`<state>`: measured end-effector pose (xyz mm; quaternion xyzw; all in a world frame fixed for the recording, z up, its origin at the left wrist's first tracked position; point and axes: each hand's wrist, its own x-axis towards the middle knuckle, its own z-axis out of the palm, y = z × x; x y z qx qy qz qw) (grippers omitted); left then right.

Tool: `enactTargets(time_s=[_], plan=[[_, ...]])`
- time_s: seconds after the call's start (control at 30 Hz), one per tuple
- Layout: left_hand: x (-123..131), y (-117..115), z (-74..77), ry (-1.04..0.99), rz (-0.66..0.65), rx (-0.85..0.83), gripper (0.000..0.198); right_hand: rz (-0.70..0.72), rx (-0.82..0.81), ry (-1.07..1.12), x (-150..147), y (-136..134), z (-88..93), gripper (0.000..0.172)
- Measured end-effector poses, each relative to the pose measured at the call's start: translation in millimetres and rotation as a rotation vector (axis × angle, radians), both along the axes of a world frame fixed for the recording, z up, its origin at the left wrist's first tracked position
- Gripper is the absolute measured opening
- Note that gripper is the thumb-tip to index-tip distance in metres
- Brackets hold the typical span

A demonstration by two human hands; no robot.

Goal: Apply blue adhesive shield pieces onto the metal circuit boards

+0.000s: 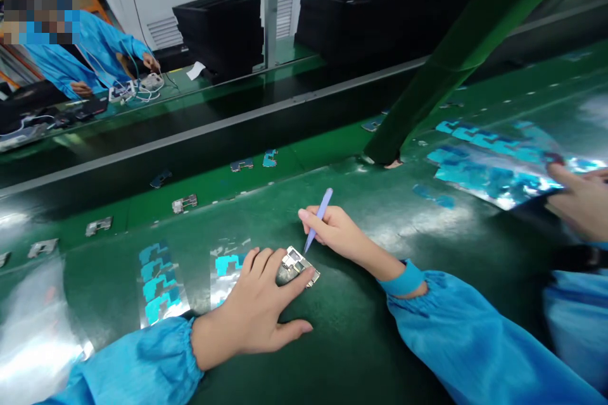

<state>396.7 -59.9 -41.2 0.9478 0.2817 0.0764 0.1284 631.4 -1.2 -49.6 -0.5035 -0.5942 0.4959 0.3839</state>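
A small metal-shielded circuit board [297, 264] lies on the green work surface in front of me. My left hand [261, 304] rests over its left side, fingers spread, with the index fingertip on the board's lower right and the thumb stretched out apart from it. In my right hand [332, 231], held like a pen, are purple tweezers [319, 218]. Their dark tip points down at the upper right edge of the board; whether it touches cannot be made out. Just left of my left hand is a clear sheet of bright blue film pieces [225, 269], partly covered by the hand.
Another blue film sheet [159, 281] lies farther left. Several circuit boards [184, 204] sit along the green belt [137, 215] beyond. A green post [427, 88] rises at the right. A co-worker's hand [582, 199] holds a large blue film sheet [494, 171]. Another person sits back left.
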Motion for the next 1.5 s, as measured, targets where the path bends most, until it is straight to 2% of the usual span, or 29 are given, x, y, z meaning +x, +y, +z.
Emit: enactTargets(time_s=[0.43,0.67,1.03,1.5], plan=[[-1.2,-4.0,-1.9,0.028,0.009,-0.017,0.071,0.02,0.148,-0.277,-0.1,-3.4,-0.4,0.044],[-0.1,-4.9,-2.3,0.017,0.02,-0.028,0.069,0.019,0.13,-0.344,-0.5,-4.9,1.8,0.046],[0.8,-5.1,-1.5,0.004,0.019,-0.046,0.068,-0.003,0.07,-0.346,0.4,-7.1,-0.2,0.05],[0.3,-5.3,-1.9,0.003,0.022,-0.048,0.067,-0.006,0.093,-0.337,2.4,-7.2,0.7,0.052]])
